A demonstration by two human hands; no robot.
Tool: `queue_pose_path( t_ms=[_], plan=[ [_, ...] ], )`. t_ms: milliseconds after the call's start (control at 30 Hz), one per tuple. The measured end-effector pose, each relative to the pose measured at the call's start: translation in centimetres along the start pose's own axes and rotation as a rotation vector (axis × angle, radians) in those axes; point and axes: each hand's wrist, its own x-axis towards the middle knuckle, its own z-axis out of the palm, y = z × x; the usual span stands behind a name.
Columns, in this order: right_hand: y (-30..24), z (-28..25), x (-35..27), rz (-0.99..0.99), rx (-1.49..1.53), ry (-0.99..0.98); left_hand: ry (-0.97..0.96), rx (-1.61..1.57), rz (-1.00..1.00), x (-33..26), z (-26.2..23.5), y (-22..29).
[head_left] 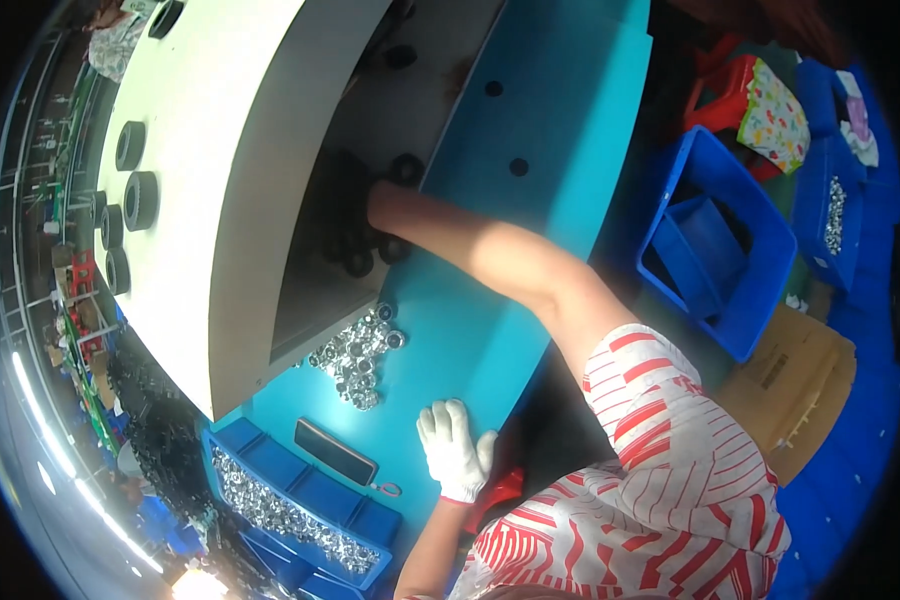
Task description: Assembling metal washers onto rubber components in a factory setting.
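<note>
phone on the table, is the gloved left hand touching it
No, the phone lies apart from the gloved left hand, with turquoise table showing between them.

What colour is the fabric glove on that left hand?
The fabric glove is white, with a thin red cuff edge, in the head view.

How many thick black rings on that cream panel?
6: one thick black ring at the top, two rings lower, three along the left edge of the cream panel. Others may be hidden.

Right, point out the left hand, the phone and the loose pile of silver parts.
Left hand (454,455): head view, on its gloved back.
Phone (336,451): head view, middle of its dark face.
Pile of silver parts (358,366): head view, near the heap's middle.
</note>
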Motion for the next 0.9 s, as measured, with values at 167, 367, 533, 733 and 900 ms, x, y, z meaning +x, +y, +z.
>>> queue_pose_path(
  t_ms=[167,367,533,733,900],
  plan=[
    [-1.1,0.2,-1.3,0.033,0.049,-0.116,-0.044,-0.028,-0.065,-0.1,-1.2,1.2],
    [-1.3,0.7,-2.8,0.031,0.095,-0.213,-0.119,-0.129,-0.186,-0.4,-0.9,1.3],
    [-2.1,0.9,-4.3,0.0,0.007,-0.257,-0.059,-0.057,-0.126,-0.3,-0.6,0.7],
    [-1.9,1.6,-6.0,-0.184,0.08,-0.132,0.035,-0.088,-0.129,0.0,0.0,0.4],
    [-0.9,-1.0,-8.7,-0.298,0.092,-0.101,0.054,-0.092,-0.115,6.4,0.4,1.4]
  ],
)
